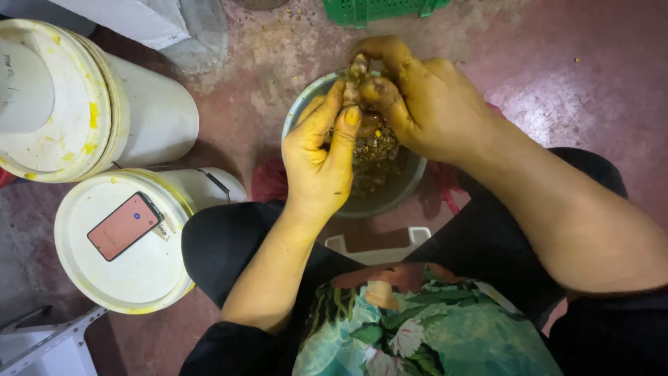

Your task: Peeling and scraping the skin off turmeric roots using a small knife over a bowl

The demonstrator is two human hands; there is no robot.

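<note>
Both my hands are stained yellow and meet over a grey metal bowl (379,202) on the floor between my knees. The bowl holds a dark brown, wet mash with bits in it (376,157). My left hand (321,150) and my right hand (424,97) pinch a small brownish lump (359,73) together above the bowl's far rim. Fingers of both hands close around it, so most of the lump is hidden.
Two white lidded buckets stand at the left, one tipped (76,101), one upright (132,240) with a phone in an orange case (125,225) on its lid. A green plastic basket (379,10) lies beyond the bowl. I sit on a white stool (379,244). The reddish floor is littered with crumbs.
</note>
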